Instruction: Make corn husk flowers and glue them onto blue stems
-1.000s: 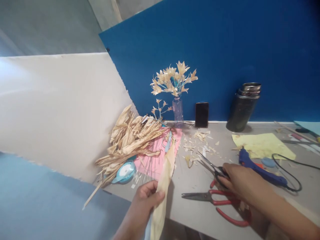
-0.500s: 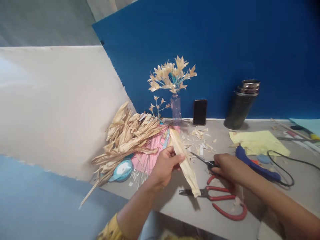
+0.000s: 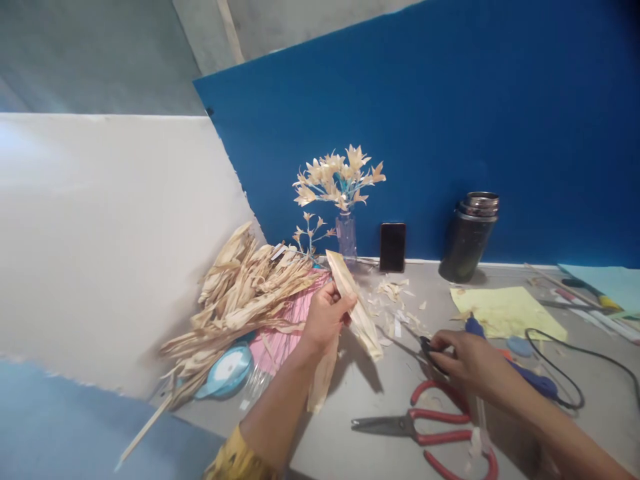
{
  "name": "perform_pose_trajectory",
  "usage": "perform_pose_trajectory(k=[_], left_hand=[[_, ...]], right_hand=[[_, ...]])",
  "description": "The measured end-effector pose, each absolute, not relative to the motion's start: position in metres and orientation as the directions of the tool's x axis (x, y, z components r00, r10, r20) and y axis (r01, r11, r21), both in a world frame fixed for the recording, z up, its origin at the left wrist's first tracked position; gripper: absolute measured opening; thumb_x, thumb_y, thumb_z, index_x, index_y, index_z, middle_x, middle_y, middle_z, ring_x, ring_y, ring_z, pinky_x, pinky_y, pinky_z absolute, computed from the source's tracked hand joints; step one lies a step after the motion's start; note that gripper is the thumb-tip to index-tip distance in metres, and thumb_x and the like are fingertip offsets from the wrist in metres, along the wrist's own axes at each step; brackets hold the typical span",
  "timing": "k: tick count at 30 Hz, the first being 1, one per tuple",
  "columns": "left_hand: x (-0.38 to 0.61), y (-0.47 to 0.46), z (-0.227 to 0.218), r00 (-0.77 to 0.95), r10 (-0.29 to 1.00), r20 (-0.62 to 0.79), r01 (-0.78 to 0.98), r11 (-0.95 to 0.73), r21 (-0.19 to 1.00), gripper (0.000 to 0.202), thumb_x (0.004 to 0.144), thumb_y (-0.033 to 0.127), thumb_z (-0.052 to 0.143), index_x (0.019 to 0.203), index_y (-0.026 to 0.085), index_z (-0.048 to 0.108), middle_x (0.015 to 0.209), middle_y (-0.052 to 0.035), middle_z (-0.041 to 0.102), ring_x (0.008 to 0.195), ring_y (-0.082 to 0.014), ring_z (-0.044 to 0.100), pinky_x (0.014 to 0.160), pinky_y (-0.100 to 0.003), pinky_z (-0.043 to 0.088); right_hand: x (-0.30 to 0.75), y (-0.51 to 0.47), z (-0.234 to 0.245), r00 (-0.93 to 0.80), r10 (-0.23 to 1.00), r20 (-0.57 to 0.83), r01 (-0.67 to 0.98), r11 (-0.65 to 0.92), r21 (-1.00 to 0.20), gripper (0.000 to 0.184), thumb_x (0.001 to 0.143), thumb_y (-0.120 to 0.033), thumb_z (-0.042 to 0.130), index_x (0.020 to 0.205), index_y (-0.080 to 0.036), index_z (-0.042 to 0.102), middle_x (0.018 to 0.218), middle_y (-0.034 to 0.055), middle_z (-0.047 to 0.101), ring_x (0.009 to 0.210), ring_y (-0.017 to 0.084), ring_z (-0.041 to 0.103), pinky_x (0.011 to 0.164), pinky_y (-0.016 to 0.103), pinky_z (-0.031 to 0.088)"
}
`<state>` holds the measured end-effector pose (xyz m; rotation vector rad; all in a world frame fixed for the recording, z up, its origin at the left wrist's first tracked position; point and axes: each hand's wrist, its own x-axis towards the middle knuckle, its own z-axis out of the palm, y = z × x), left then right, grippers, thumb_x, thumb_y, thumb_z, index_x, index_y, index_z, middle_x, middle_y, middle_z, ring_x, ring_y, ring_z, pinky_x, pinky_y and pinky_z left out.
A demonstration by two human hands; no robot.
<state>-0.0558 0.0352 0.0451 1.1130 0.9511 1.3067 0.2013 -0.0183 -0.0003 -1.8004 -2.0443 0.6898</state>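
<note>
My left hand point(image 3: 325, 317) pinches a pale dried corn husk strip point(image 3: 363, 327) between thumb and fingers, above the table. A second husk piece point(image 3: 323, 383) hangs below that hand, partly behind the wrist. On the right, my right hand point(image 3: 455, 353) grips small scissors point(image 3: 425, 347) by their black handles. Their thin blades look parted and point left toward the strip, apart from it. Beneath my right hand lie large red-handled scissors point(image 3: 410, 423) on the table.
A heap of dried husks point(image 3: 250, 287) and a blue ribbon roll point(image 3: 227, 370) lie left. Behind stand a bottle of husk flowers point(image 3: 345, 233), a phone point(image 3: 393, 247) and a dark flask point(image 3: 467, 240). A blue glue gun point(image 3: 535, 380) with its cord lies right, near yellow paper point(image 3: 510, 310).
The view has tilted up. A second husk piece now shows below my left hand, and the held strip looks shorter. The small scissors' blades have spread apart.
</note>
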Motion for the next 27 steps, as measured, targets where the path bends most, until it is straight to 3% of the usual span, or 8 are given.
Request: perform_pose_trajectory(k=[3,6,11,17,22,27], left_hand=[[-0.066,0.039,0.045,0.026,0.995,0.101,-0.214,-0.093,0.972,0.027,0.064,0.03,0.082,0.08,0.015,0.065,0.061,0.0046,0.058,0.047,-0.0062,0.045,0.045,-0.019,0.035],[-0.072,0.04,0.045,0.025,0.994,0.108,-0.186,-0.101,0.977,0.026,0.064,0.031,0.082,0.077,0.015,0.065,0.061,0.004,0.058,0.049,-0.0068,0.046,0.046,-0.019,0.036],[-0.075,0.04,0.043,0.073,0.986,0.153,-0.154,-0.14,0.978,0.028,0.064,0.034,0.083,0.074,0.016,0.064,0.061,0.0042,0.057,0.05,-0.0077,0.047,0.046,-0.02,0.037],[-0.066,0.034,0.04,0.155,0.974,0.162,-0.18,-0.133,0.975,0.029,0.065,0.035,0.083,0.072,0.017,0.061,0.06,0.004,0.058,0.051,-0.0081,0.048,0.049,-0.021,0.038],[-0.054,0.025,0.032,0.262,0.953,0.156,-0.175,-0.112,0.978,0.031,0.066,0.034,0.085,0.068,0.018,0.058,0.061,0.0039,0.056,0.053,-0.0078,0.047,0.053,-0.021,0.037],[-0.049,0.021,0.03,0.283,0.947,0.152,-0.173,-0.106,0.979,0.031,0.065,0.035,0.086,0.068,0.017,0.06,0.062,0.003,0.055,0.056,-0.0084,0.047,0.054,-0.022,0.036]], right_hand=[[0.203,-0.016,0.001,-0.206,0.962,-0.179,0.63,-0.01,-0.777,0.022,0.084,-0.036,0.049,0.081,-0.02,0.064,0.064,0.0005,0.065,0.058,0.018,0.06,0.057,0.027,0.04],[0.2,-0.016,0.001,-0.326,0.924,-0.198,0.529,0.005,-0.849,0.02,0.079,-0.034,0.056,0.083,-0.019,0.069,0.074,0.0013,0.069,0.068,0.019,0.062,0.061,0.026,0.042],[0.192,-0.024,0.002,-0.373,0.902,-0.218,0.672,0.1,-0.734,0.012,0.068,-0.03,0.067,0.075,-0.02,0.066,0.072,-0.0012,0.064,0.066,0.016,0.056,0.056,0.024,0.037],[0.18,-0.036,0.014,-0.356,0.915,-0.192,0.799,0.191,-0.57,0.019,0.065,-0.024,0.066,0.083,-0.023,0.06,0.083,-0.0009,0.067,0.073,0.018,0.058,0.064,0.025,0.039],[0.174,-0.036,0.013,-0.376,0.902,-0.213,0.795,0.196,-0.574,0.02,0.062,-0.025,0.07,0.078,-0.024,0.058,0.081,-0.0007,0.067,0.071,0.019,0.057,0.06,0.024,0.036],[0.175,-0.034,-0.001,-0.447,0.881,-0.153,0.779,0.3,-0.55,0.009,0.066,-0.016,0.059,0.065,-0.021,0.052,0.072,0.0,0.064,0.064,0.015,0.052,0.058,0.025,0.031]])
